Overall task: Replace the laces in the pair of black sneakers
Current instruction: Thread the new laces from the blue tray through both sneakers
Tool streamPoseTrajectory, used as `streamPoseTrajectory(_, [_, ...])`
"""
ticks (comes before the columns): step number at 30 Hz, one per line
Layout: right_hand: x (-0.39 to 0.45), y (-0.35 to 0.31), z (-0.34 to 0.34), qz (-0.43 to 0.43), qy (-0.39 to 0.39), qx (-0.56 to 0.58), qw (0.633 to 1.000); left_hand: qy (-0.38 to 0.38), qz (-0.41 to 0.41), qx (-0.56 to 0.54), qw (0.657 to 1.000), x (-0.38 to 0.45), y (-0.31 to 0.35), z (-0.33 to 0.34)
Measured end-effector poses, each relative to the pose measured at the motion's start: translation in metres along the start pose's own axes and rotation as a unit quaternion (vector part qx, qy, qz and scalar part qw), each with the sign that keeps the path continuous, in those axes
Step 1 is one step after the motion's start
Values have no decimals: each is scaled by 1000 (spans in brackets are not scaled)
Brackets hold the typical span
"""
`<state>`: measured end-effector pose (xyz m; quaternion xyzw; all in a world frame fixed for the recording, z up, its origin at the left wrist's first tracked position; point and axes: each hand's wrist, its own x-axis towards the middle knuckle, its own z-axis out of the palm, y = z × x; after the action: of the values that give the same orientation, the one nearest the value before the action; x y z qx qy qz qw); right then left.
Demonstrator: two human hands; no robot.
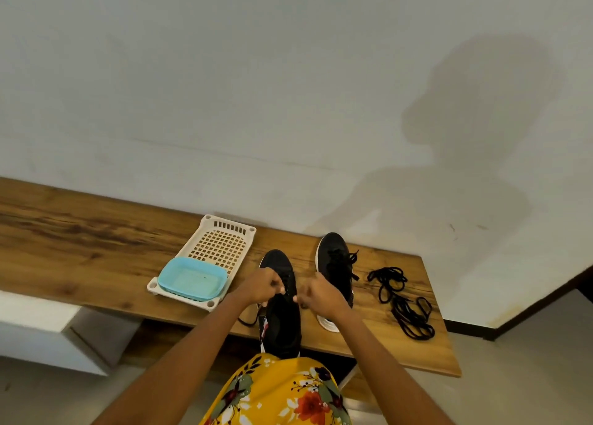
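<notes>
Two black sneakers stand on a wooden table [80, 241]. The near sneaker [282, 315] lies in front of me, heel over the table's front edge. My left hand [264, 285] and my right hand [316, 291] are both pinched at its eyelet area, each closed on a black lace end; a bit of lace [248, 322] trails left of the shoe. The far sneaker [337, 270] sits to the right with a loose black lace in it. A pile of loose black laces [401, 299] lies further right.
A white perforated plastic tray [218, 241] holding a light blue container [192, 278] sits left of the shoes. The table ends just right of the lace pile. A white wall runs behind the table. My yellow floral clothing [279, 392] is below.
</notes>
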<state>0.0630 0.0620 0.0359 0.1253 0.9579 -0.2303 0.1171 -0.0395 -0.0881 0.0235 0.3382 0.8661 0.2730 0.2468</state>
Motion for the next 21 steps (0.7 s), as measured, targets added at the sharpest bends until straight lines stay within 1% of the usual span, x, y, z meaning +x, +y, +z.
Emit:
streamPoseTrajectory(1, [1, 0, 5, 10, 23, -13, 1000, -6, 2, 3, 1000, 2, -1, -1])
streamPoseTrajectory(2, [2, 0, 10, 2, 42, -26, 999, -11, 4, 5, 1000, 4, -3, -1])
streamPoseTrajectory(4, [5, -3, 16, -28, 40, -44, 998, -18, 8, 15, 1000, 7, -5, -2])
streamPoseTrajectory(5, [6, -5, 17, -40, 30, -42, 998, -17, 13, 21, 1000, 7, -5, -3])
streamPoseTrajectory(7, [9, -7, 20, -51, 36, -18, 998, -16, 18, 23, 999, 8, -4, -3])
streamPoseTrajectory(9, [9, -6, 17, -40, 40, 81, 995, -14, 23, 25, 999, 8, -4, -2])
streamPoseTrajectory(10, [8, -6, 14, -40, 35, 157, 986, -12, 23, 25, 999, 8, -5, 0])
streamPoseTrajectory(11, [5, -8, 11, -28, 35, 243, 969, -8, 21, 25, 999, 7, -6, 1])
streamPoseTrajectory(12, [2, -11, 7, -5, 49, 335, 941, -4, 19, 24, 1000, 7, -7, 2])
streamPoseTrajectory(13, [-2, -13, 2, 20, 76, 430, 900, 2, 18, 18, 1000, 8, -9, 4])
streamPoseTrajectory(14, [-5, -15, -2, 36, 110, 526, 843, 4, 14, 12, 1000, 8, -11, 5])
streamPoseTrajectory(15, [-7, -15, -10, 43, 144, 616, 773, 7, 12, 6, 1000, 9, -13, 7])
streamPoseTrajectory(16, [-7, -14, -16, 43, 172, 686, 706, 8, 10, 3, 1000, 9, -13, 8])
streamPoseTrajectory(17, [-6, -13, -20, 39, 190, 728, 658, 11, 12, 5, 1000, 10, -13, 8])
streamPoseTrajectory(18, [-5, -13, -25, 37, 188, 737, 649, 13, 15, 10, 1000, 9, -11, 8])
streamPoseTrajectory(19, [-3, -14, -26, 44, 170, 704, 688, 15, 20, 19, 999, 9, -8, 9])
streamPoseTrajectory(20, [-3, -15, -24, 48, 142, 635, 758, 17, 24, 26, 999, 9, -5, 8])
streamPoseTrajectory(21, [-2, -15, -19, 37, 105, 541, 833, 20, 31, 29, 999, 9, -4, 9])
